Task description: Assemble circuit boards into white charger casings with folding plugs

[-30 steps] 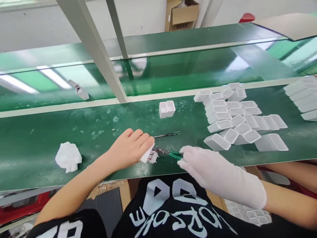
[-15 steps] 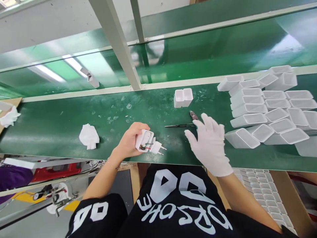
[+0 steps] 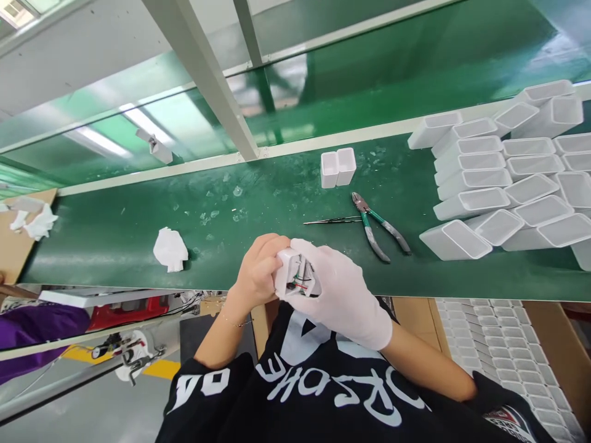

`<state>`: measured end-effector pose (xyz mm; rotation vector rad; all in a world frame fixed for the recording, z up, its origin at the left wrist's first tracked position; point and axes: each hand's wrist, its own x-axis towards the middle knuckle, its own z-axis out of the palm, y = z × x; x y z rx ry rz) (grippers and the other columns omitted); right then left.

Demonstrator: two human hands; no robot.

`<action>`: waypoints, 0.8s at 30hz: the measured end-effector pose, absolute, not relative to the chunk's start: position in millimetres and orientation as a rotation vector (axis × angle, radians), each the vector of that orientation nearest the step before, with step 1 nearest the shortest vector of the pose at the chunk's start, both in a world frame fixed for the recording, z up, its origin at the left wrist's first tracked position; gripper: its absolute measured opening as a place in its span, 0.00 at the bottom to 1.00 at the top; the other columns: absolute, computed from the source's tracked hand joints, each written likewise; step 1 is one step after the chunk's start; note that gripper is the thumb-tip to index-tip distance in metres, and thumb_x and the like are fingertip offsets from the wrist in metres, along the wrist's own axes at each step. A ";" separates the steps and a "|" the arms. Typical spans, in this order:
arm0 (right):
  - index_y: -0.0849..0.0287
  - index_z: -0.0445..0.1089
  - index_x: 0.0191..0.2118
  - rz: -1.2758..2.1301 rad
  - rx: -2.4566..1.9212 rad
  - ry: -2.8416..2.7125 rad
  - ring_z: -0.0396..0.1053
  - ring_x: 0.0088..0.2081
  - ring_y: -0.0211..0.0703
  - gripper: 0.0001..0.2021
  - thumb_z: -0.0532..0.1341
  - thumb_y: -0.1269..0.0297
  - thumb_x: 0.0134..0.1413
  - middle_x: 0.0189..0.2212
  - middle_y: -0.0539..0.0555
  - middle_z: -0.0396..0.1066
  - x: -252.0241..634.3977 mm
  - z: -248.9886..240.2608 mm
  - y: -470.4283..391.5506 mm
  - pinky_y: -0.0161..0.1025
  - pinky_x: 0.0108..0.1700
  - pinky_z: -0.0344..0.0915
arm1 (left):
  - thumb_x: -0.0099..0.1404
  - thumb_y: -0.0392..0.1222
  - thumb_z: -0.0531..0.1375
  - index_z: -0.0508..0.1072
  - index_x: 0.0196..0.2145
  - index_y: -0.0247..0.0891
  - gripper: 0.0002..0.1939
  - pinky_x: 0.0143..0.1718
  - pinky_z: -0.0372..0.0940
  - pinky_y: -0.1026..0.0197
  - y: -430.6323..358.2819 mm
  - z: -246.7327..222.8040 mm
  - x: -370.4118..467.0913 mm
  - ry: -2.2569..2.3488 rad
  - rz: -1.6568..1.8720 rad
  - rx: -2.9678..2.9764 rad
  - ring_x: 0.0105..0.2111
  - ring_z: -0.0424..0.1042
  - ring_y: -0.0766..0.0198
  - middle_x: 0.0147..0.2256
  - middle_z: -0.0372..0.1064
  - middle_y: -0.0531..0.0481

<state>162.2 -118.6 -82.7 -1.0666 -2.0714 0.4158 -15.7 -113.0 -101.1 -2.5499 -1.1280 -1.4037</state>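
My bare left hand (image 3: pixel 260 271) is closed around a white charger housing (image 3: pixel 287 274). Red and dark wires show inside its opening, which faces right. My right hand (image 3: pixel 341 289), in a white glove, is closed on the white plug piece at the open end. The glove hides most of that piece and its prongs. Beyond my right hand, diagonal cutting pliers (image 3: pixel 369 221) with green and grey handles lie on the green bench with their handles spread. The tip of a thin dark pointed tool (image 3: pixel 327 221) points left beside them.
Two small white cases (image 3: pixel 338 167) stand side by side near the bench's back. Rows of empty white sleeves (image 3: pixel 480 200) fill the right. A crumpled white cloth (image 3: pixel 170 249) lies at left. A metal post (image 3: pixel 203 74) rises behind. Many white parts sit in a box (image 3: pixel 498 344) below right.
My right hand has left the pliers and moved left onto the plug piece at the housing. The pliers now lie in full view. The camera view has shifted slightly.
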 end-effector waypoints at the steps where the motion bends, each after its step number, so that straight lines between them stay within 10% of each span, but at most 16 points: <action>1: 0.62 0.64 0.56 0.389 -1.048 -2.066 0.73 0.29 0.45 0.25 0.62 0.58 0.54 0.29 0.53 0.74 164.5 -83.3 -119.6 0.39 0.30 0.70 | 0.68 0.31 0.55 0.52 0.35 0.45 0.14 0.33 0.69 0.58 -114.5 -99.7 -13.0 -1.117 -1.413 -2.540 0.33 0.69 0.64 0.39 0.73 0.49; 8: 0.58 0.62 0.56 0.368 -0.884 -2.008 0.76 0.35 0.46 0.20 0.59 0.62 0.58 0.34 0.53 0.77 178.8 -78.1 -121.3 0.51 0.54 0.73 | 0.67 0.27 0.54 0.53 0.35 0.44 0.14 0.42 0.73 0.56 -118.5 -77.0 -1.7 -1.022 -1.330 -2.470 0.46 0.71 0.61 0.44 0.74 0.47; 12: 0.56 0.63 0.59 0.752 -1.016 -1.918 0.78 0.42 0.46 0.25 0.63 0.60 0.57 0.45 0.55 0.78 185.8 -78.5 -118.5 0.49 0.54 0.75 | 0.67 0.44 0.64 0.60 0.50 0.46 0.19 0.55 0.71 0.45 -126.3 -69.3 -14.6 -1.281 -1.328 -2.935 0.57 0.70 0.53 0.58 0.68 0.38; 19: 0.54 0.73 0.52 0.887 -0.801 -2.017 0.76 0.40 0.50 0.16 0.60 0.57 0.61 0.38 0.56 0.78 156.7 -97.6 -121.6 0.46 0.43 0.76 | 0.62 0.79 0.51 0.72 0.54 0.44 0.40 0.52 0.74 0.48 -162.9 -106.6 12.9 -2.642 -2.822 -2.066 0.51 0.77 0.46 0.55 0.74 0.40; 24: 0.58 0.58 0.63 0.887 -0.948 -1.829 0.76 0.46 0.50 0.23 0.53 0.57 0.67 0.49 0.62 0.75 135.2 -126.5 -143.2 0.48 0.49 0.76 | 0.65 0.79 0.37 0.70 0.61 0.48 0.45 0.62 0.68 0.47 -174.5 -124.3 52.1 -2.756 -3.124 -1.187 0.60 0.72 0.48 0.56 0.74 0.43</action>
